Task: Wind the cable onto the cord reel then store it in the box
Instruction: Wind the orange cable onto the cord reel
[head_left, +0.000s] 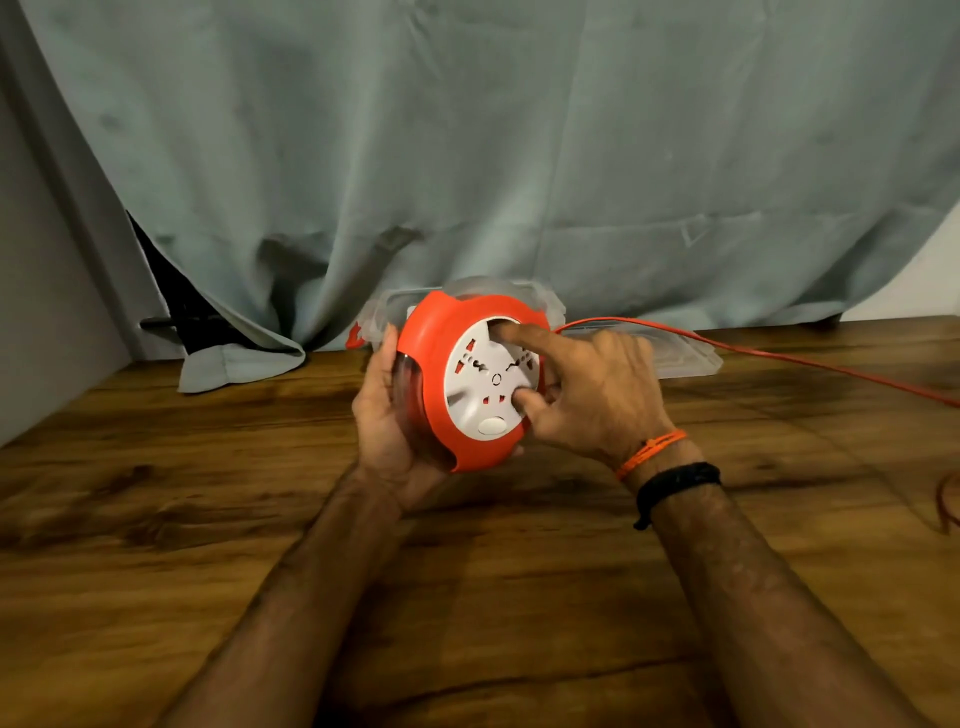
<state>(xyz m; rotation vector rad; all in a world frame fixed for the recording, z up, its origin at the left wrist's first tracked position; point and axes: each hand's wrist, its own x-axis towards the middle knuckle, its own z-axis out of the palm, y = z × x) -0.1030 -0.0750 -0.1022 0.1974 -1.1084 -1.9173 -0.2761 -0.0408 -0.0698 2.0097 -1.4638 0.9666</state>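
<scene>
An orange cord reel (436, 364) with a white socket face (480, 374) is held upright above the wooden table (208, 519). My left hand (387, 415) grips its left and rear side. My right hand (587, 387) has its index finger in a recess at the top of the white face and its thumb in a recess lower down. An orange cable (779, 358) runs from behind the reel to the right across the table. Behind the reel sits a clear plastic box (387, 312), with a clear lid (685, 358) lying to its right.
A grey-green curtain (467, 156) hangs behind the table and drapes onto its back edge. A loop of orange cable (948, 499) shows at the right edge of the table. A grey wall stands at the left.
</scene>
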